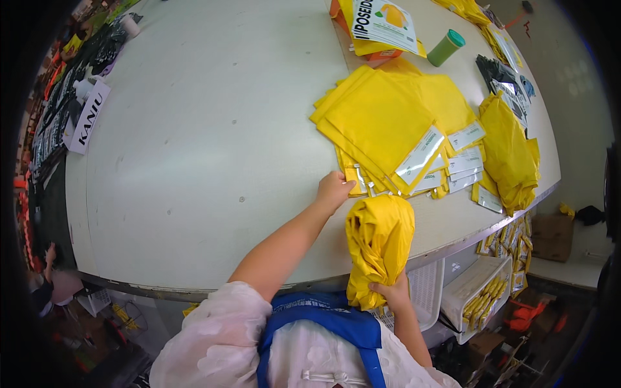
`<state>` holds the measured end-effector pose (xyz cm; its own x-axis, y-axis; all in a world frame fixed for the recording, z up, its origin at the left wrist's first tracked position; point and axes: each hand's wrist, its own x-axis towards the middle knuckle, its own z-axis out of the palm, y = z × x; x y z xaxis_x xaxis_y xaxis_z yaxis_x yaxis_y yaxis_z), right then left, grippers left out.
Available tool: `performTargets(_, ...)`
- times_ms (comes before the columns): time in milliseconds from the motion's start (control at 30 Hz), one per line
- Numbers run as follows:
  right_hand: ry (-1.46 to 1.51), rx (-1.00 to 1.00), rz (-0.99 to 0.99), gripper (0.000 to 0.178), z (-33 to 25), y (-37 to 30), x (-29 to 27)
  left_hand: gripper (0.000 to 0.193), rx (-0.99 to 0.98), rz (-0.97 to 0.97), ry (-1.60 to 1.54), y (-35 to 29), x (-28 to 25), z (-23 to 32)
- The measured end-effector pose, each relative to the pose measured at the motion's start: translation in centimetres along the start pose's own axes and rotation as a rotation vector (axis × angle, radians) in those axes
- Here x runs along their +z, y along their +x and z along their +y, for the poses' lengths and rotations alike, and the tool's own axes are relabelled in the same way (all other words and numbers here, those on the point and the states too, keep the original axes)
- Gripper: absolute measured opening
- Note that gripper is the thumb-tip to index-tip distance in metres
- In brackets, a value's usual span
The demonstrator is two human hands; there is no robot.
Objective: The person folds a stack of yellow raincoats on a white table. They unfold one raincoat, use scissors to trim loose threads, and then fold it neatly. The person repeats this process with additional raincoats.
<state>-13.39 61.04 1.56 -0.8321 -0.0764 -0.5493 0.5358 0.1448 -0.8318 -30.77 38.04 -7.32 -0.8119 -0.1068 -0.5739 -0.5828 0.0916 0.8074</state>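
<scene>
In my right hand (pixel 392 290) is a rolled bundle of shiny yellow fabric (pixel 380 236), gripped near its lower end in front of my blue apron. Its upper end rests over the table's front edge, with loose folds showing. My left hand (pixel 334 191) is closed on the near left corner of a flat yellow pouch (pixel 358 181) low in a pile. Fanned out above it, the pile of yellow pouches (pixel 378 116) has white labels along one edge. The fingertips of my left hand are partly hidden by the pouch.
Right of the pile lies a larger crumpled yellow bundle (pixel 509 152). Behind stand a green cylinder (pixel 446 48) and an orange box (pixel 383 55) with a printed yellow package on it. Below the table edge are white baskets (pixel 482 291), one holding yellow packets. A white sign (pixel 88 118) stands far left.
</scene>
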Motion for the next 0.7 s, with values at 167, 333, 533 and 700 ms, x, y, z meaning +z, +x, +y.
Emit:
performTargets(167, 0.186, 0.004, -0.002, 0.081, -1.5, 0.4, -1.1, 0.026, 0.199, 0.224, 0.376, 2.0, 1.2, 0.9)
performTargets(333, 0.171, -0.029, 0.034, 0.078, -2.5, 1.5, -1.7, 0.013, 0.246, 0.322, -0.214, -0.9, -4.8, -0.9)
performTargets(533, 0.018, -0.094, -0.085, 0.076, -5.1, 3.2, 0.0, 0.009, 0.071, 0.546, -0.225, -15.7, -14.0, -11.1)
performTargets(700, -0.257, -0.135, -0.236, 0.084, -6.3, 4.9, 5.8, 0.030, -0.263, 0.373, -0.707, -23.9, -12.9, -14.8)
